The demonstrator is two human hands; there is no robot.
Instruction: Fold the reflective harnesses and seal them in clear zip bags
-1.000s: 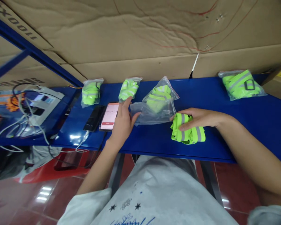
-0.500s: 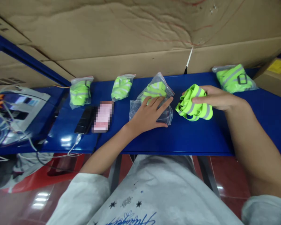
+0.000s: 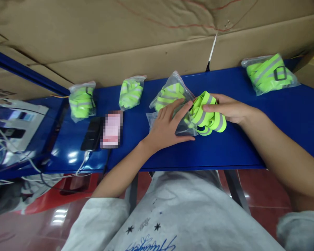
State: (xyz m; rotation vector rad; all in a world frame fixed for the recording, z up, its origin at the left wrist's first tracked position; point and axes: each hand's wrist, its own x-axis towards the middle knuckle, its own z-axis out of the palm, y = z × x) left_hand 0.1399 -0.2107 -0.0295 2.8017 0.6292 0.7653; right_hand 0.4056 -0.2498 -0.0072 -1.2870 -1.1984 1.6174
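A loosely folded neon-yellow reflective strap (image 3: pixel 208 115), with grey stripes, is gripped between the thumb and fingers of my right hand (image 3: pixel 229 108). Its left side meets the right end of a clear plastic bag (image 3: pixel 185 127); whether any of it is inside I cannot tell. My left hand (image 3: pixel 166 127) rests over that bag, fingers spread and thumb stretched out along its near edge. Just behind my left fingers lies another clear bag (image 3: pixel 171 92) with a neon-yellow strap packed in it.
Bagged straps stand along the back of the blue table (image 3: pixel 240 153): one far left (image 3: pixel 82 101), one nearer the middle (image 3: pixel 131 92), one far right (image 3: pixel 272 74). A phone (image 3: pixel 111 129) and a black device (image 3: pixel 92 134) with a white cable lie left. Cardboard (image 3: pixel 136 38) walls the back.
My right hand has brought the strap leftward, up against the bag. My left hand stays on the bag, whose right end now looks raised. The camera view has shifted slightly.
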